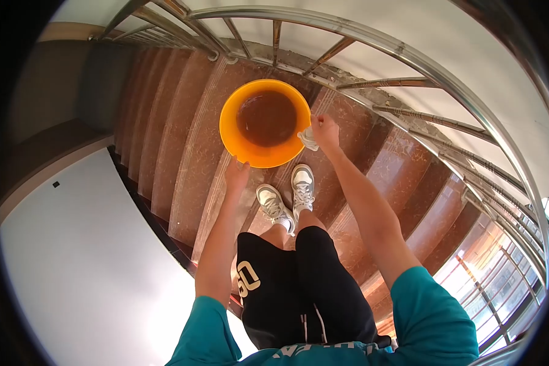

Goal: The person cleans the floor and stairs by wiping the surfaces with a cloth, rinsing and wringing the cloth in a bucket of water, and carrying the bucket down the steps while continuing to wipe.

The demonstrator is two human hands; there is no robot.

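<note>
While the left hand (236,172) grips the near rim of the orange basin (265,122), the right hand (324,130) is closed on a pale cloth (308,138) at the basin's right edge. The basin is held out over the brown stone stairs (183,140), ahead of the person's sneakers (287,195), and contains dark water. A steel railing (409,55) runs beyond and right of the basin. Judged step: carrying basin and cloth on the stairs; the next move calls for keeping the basin level.
</note>
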